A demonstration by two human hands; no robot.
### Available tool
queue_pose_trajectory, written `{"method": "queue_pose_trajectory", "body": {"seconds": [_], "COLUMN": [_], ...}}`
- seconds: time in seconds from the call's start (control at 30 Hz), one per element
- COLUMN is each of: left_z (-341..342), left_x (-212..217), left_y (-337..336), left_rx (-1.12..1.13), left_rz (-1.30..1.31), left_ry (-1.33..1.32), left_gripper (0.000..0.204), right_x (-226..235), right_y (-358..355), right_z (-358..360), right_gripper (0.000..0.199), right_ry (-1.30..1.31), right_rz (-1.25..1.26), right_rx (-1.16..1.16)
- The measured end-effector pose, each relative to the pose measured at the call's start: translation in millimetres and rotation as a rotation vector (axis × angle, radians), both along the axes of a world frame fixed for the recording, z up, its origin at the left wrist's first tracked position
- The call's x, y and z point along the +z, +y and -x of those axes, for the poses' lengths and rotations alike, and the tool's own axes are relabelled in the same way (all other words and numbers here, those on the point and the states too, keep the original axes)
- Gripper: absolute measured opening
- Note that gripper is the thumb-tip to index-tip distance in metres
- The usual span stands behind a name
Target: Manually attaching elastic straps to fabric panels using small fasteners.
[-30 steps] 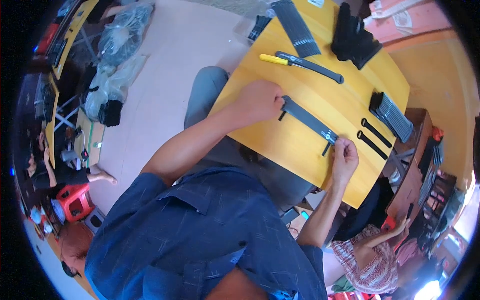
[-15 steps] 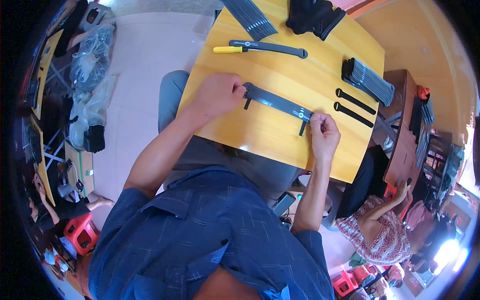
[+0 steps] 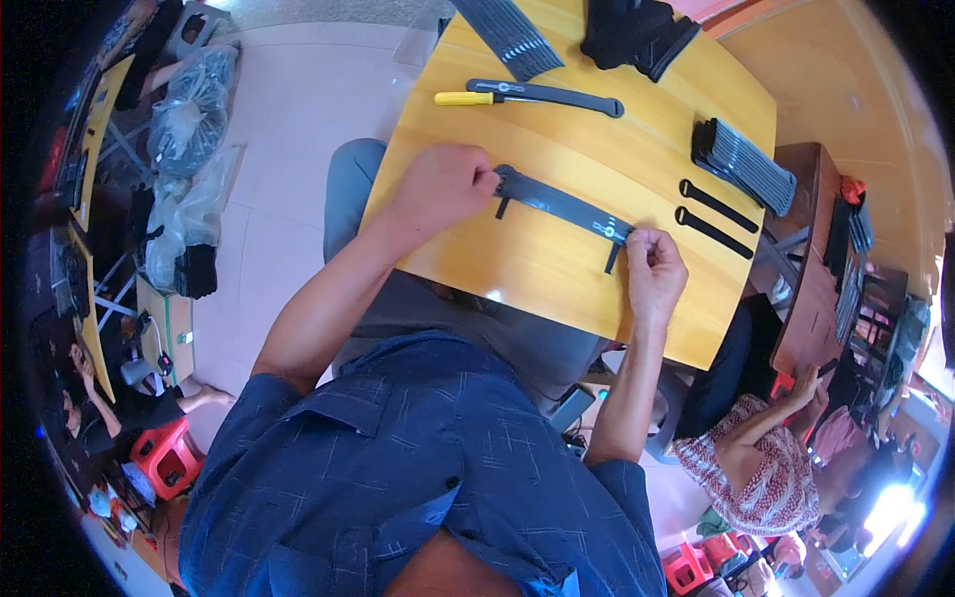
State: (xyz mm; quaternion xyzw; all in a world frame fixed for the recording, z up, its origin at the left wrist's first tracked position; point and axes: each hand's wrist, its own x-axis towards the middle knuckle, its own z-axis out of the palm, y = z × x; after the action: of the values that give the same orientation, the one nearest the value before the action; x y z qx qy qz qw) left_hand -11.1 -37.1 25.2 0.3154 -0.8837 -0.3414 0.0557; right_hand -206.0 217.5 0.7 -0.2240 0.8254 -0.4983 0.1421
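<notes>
Pinching each end of the dark strap, left hand and right hand stay closed. Nothing has shifted on the yellow table since before; the strap still lies flat.

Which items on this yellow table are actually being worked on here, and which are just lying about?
In hand:
- long dark strip, held at its ends
- left hand
- right hand

Lying about:
- yellow-handled tool
- second dark strip beside it
- two short black straps
- grey strip stack
- black bundle
</notes>
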Motion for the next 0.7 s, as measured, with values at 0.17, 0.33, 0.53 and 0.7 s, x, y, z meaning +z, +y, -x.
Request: {"method": "queue_pose_trajectory", "body": {"seconds": [0.17,0.33,0.53,0.7], "left_z": [-0.8,-1.4,1.0,0.9], "left_x": [-0.1,-0.5,5.8,8.0], "left_y": [1.1,0.8,2.5,2.8], "left_rx": [-0.022,-0.005,0.012,0.012], "left_rz": [-0.020,-0.047,-0.064,-0.059], "left_ry": [0.032,0.040,-0.008,-0.014], "left_gripper": [0.022,0.022,0.022,0.022], "right_x": [5.7,7.0,4.0,4.2], "right_y": [-1.0,-1.5,-1.5,-2.4], "right_z": [-2.8,-3.4,-2.2,-2.9], "right_gripper": [0.009,0.008,0.009,0.009], "right_ry": [-0.057,-0.063,-0.034,-0.037], "right_rz": [-0.013,-0.013,-0.017,-0.010], "right_rx": [0.004,0.000,-0.021,-0.025]}}
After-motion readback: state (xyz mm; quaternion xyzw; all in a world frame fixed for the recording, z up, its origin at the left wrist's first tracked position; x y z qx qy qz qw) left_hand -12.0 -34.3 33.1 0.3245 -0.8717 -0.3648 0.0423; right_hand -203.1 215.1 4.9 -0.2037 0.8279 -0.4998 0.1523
